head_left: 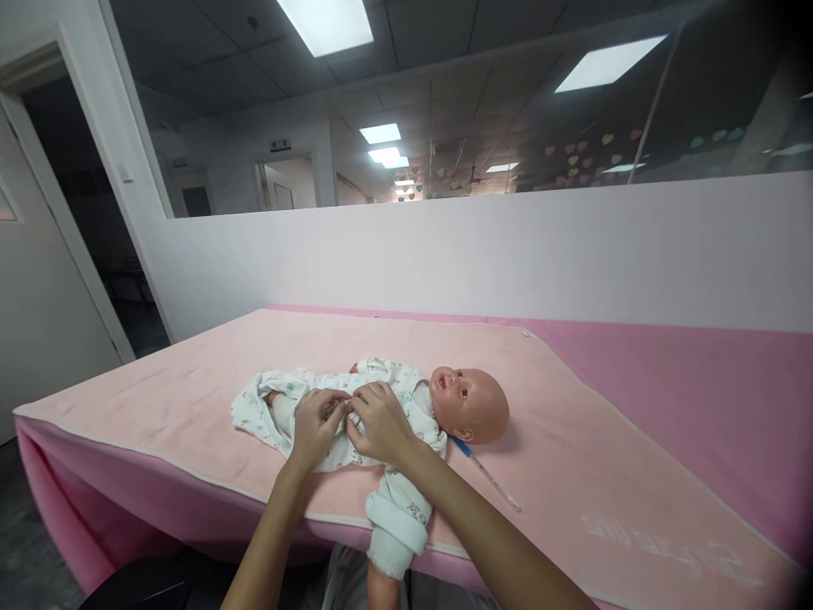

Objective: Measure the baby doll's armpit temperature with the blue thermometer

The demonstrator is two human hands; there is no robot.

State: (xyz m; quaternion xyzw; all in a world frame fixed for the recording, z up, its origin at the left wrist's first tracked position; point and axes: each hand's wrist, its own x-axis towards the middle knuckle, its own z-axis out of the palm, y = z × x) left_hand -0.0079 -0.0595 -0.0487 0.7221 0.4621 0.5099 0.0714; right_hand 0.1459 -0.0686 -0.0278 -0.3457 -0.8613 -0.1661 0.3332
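Observation:
A baby doll [470, 405] lies on its back on the pink cloth, its head to the right. It wears a white printed baby garment [394, 373] with long sleeves. Over the doll's middle, my left hand [319, 421] pinches the front of the garment, fingers closed. Close beside it, my right hand [381, 422] also has its fingers closed on the garment's front. My fingertips nearly meet and hide the small part between them. One sleeve, with a thick white cuff [397, 525], hangs over the near edge of the table.
A thin glass thermometer [492, 483] with a blue end lies by the doll's head. The light pink cloth [572, 440] covers the table over a darker pink cover [711, 398]. Behind stands a white half wall [508, 263] with glass above. A door [51, 271] is at the left.

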